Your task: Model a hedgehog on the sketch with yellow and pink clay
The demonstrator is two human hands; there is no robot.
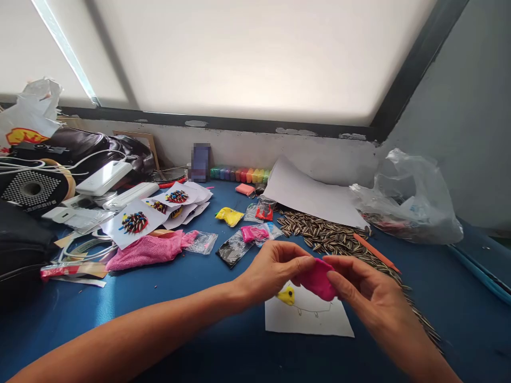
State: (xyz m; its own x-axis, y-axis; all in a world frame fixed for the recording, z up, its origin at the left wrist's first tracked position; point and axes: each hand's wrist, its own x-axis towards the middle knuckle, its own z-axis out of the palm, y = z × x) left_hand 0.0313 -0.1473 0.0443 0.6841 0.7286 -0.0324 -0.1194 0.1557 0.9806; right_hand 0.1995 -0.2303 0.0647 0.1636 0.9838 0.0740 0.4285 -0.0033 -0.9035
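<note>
A flattened piece of bright pink modelling clay (318,281) is pinched between both hands. My left hand (275,268) grips its left edge with thumb and fingers. On the right edge, my right hand (361,287) has its thumb in front and its fingers behind. Below them lies a white paper sheet (307,323) with a pencil outline of an animal body and short legs. A yellow clay head (286,296) with a black eye is stuck on the outline's left end. Part of the drawing is hidden behind the pink clay and the hands.
Sunflower seeds (331,234) spread behind and right of my right hand, with an orange pencil (377,254) across them. Opened clay packets (255,233) lie ahead. Finished seed pictures (136,223) and a pink cloth (149,251) sit left; a plastic bag (415,197) stands right.
</note>
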